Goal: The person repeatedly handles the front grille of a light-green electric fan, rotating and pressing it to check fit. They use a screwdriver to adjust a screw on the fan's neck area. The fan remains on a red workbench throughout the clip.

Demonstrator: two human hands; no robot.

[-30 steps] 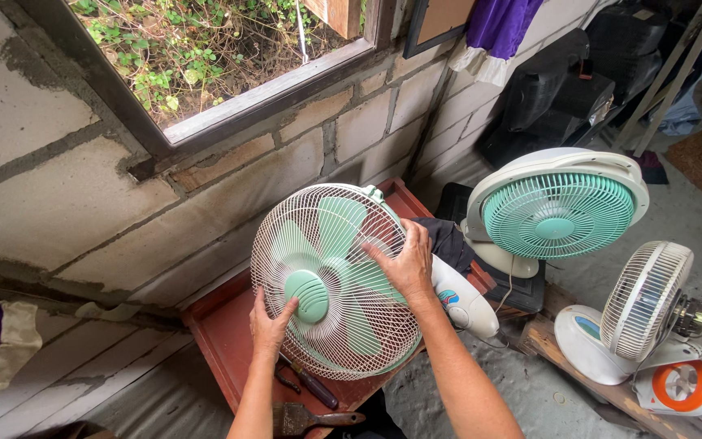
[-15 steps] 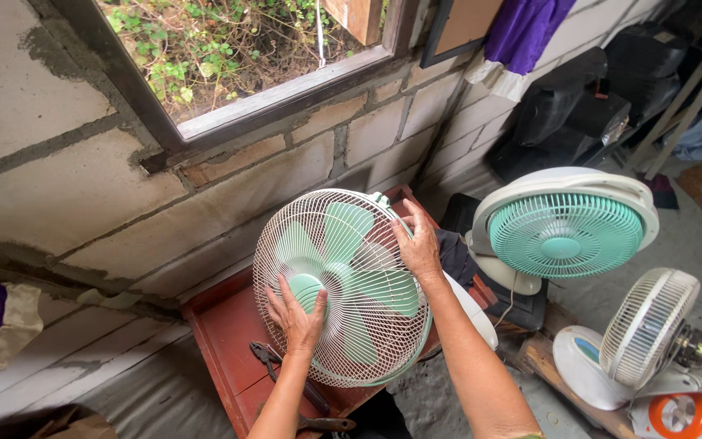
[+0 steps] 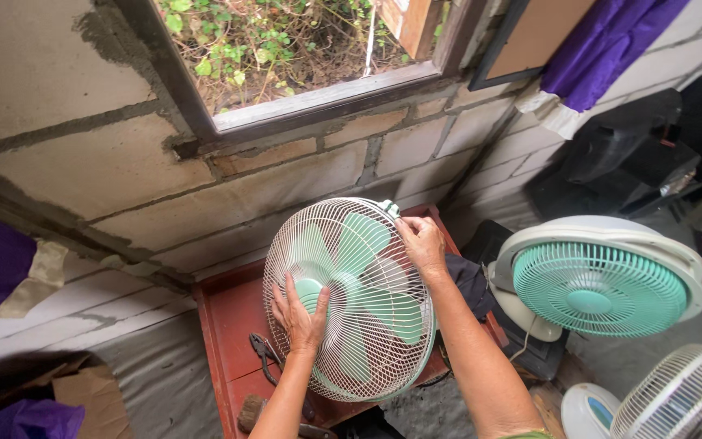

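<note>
Fan grille: white wire guard (image 3: pixel 349 299) over pale green blades, tilted face-up on a red work table (image 3: pixel 225 325), held directly in front of the person and between both hands.
Left hand: the left hand (image 3: pixel 301 313) lay flat and spread on the near-left part of the wire face, fingers fanned beside the green hub, pressing rather than pinching.
Right hand: the right hand (image 3: pixel 422 242) curled over the far-right rim, fingers closed on the edge of the guard near a small clip at the top.
Key relation: the two hands sat at opposite ends of a line across the disc, running near-left to far-right; the left hand was the nearer one, the right reached farther.
Tools: dark pliers (image 3: pixel 263 351) lay on the table, just left of the guard.
Right side: two more fans stood well apart, a teal-grilled one (image 3: pixel 600 286) and a white one (image 3: pixel 674 397).
Far: block wall (image 3: pixel 99 162) and an open window (image 3: pixel 302 45).
</note>
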